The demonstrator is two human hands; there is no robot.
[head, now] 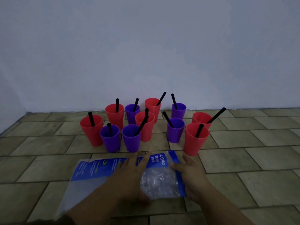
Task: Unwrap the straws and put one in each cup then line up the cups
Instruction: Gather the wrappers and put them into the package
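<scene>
Head camera view: a clear plastic bag with blue printed panels [100, 169] is being pressed on the tiled floor [243, 159] by the left hand [129, 174], its fingers straight and spread. The right hand [192, 176] is being held at the bag's right edge, thumb over the blue strip; whether it is gripping cannot be told. Six red plastic cups [194, 143] and five purple plastic cups [111, 142] are being seen upright in a loose cluster just behind the bag, each holding one black straw [216, 115].
</scene>
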